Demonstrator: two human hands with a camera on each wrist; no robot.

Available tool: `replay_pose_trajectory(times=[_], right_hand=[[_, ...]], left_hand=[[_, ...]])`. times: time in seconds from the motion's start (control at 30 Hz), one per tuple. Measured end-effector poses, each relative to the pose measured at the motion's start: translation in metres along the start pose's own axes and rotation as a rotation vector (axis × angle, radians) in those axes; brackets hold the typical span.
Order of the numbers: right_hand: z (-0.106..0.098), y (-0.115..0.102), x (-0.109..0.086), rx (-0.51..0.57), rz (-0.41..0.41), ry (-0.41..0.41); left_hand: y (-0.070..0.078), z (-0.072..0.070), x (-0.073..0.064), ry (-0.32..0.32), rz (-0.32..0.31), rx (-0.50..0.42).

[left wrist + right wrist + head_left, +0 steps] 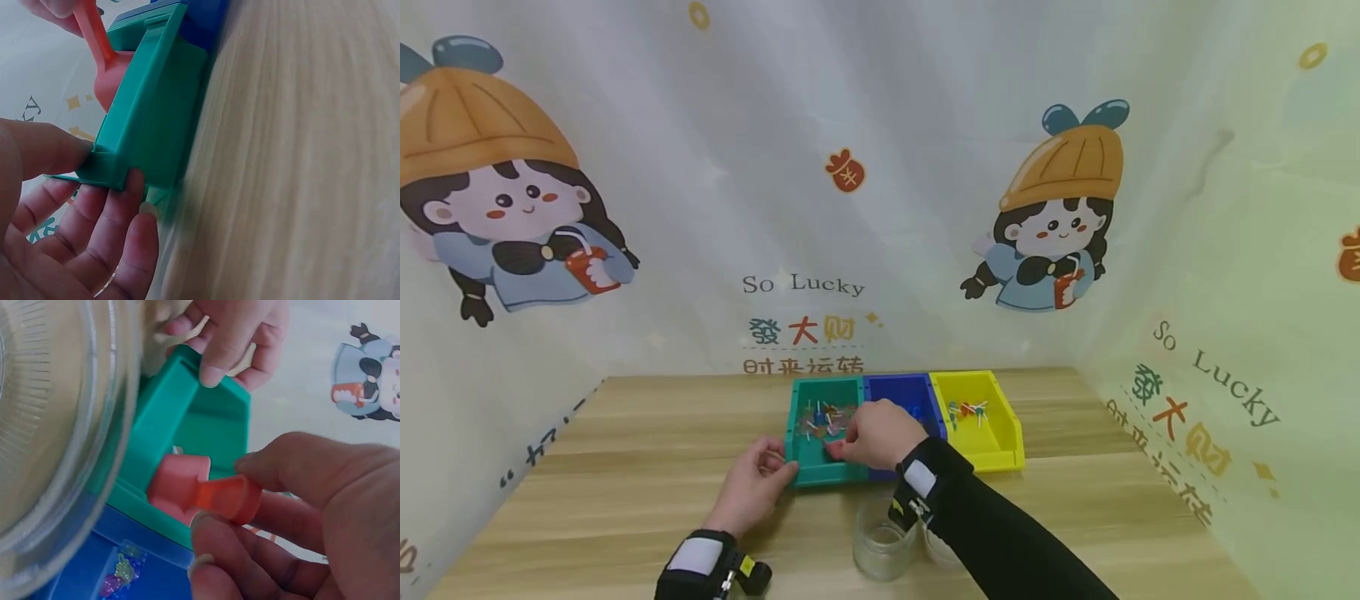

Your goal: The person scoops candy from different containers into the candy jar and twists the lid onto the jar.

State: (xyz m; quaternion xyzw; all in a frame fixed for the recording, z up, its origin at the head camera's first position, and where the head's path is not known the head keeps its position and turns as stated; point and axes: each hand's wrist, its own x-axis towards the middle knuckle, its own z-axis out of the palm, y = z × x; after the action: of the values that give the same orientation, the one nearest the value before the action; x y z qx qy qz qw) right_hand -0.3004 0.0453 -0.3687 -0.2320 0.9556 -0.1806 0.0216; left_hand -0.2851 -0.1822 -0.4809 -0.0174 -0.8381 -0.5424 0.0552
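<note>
My right hand (887,435) pinches the handle of a small orange-red scoop (181,484) between thumb and fingers. The scoop's head is inside the green bin (827,473), near its front wall. With my left hand (751,487) I grip the bin's front left corner, thumb on the rim and fingers beneath. In the head view, clear and coloured small pieces and white-stemmed pins (823,417) lie toward the back of the green bin. The right hand partly covers the blue bin (902,385) beside it.
A yellow bin (1007,450) at the right end of the row holds several coloured pins (967,410). A clear glass jar (882,550) stands in front of the bins. A second pale container (942,550) is partly behind my right forearm. A printed curtain encloses the wooden table (647,433).
</note>
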Motion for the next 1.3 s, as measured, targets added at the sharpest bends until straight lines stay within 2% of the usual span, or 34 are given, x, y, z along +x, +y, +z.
replay_pose_trajectory(times=[0.33, 0.37, 0.5, 0.6, 0.7, 0.9, 1.1, 1.3], right_hand=[[0.007, 0.0, 0.014, -0.092, 0.0, 0.042], [0.011, 0.004, 0.02, -0.095, -0.001, 0.045], [0.064, 0.058, 0.077, -0.149, -0.041, 0.088], [0.096, 0.087, 0.112, -0.184, -0.047, 0.1], [0.089, 0.076, 0.111, -0.166, -0.014, 0.07], [0.09, 0.063, 0.114, -0.251, -0.033, 0.068], [0.092, 0.056, 0.12, -0.297, -0.034, 0.059], [0.086, 0.047, 0.122, -0.286, 0.014, 0.032]], left_hand=[[0.006, -0.001, 0.003, -0.011, 0.015, 0.018], [0.006, -0.001, 0.003, -0.012, 0.014, 0.017], [0.007, -0.001, 0.003, -0.015, 0.012, 0.005], [0.007, -0.001, 0.003, -0.012, 0.01, 0.004], [0.008, -0.001, 0.003, -0.013, 0.011, 0.016], [0.008, -0.004, 0.001, -0.012, 0.017, 0.067], [0.006, -0.005, 0.0, -0.002, 0.01, 0.057], [0.007, -0.006, 0.001, 0.0, -0.01, 0.049]])
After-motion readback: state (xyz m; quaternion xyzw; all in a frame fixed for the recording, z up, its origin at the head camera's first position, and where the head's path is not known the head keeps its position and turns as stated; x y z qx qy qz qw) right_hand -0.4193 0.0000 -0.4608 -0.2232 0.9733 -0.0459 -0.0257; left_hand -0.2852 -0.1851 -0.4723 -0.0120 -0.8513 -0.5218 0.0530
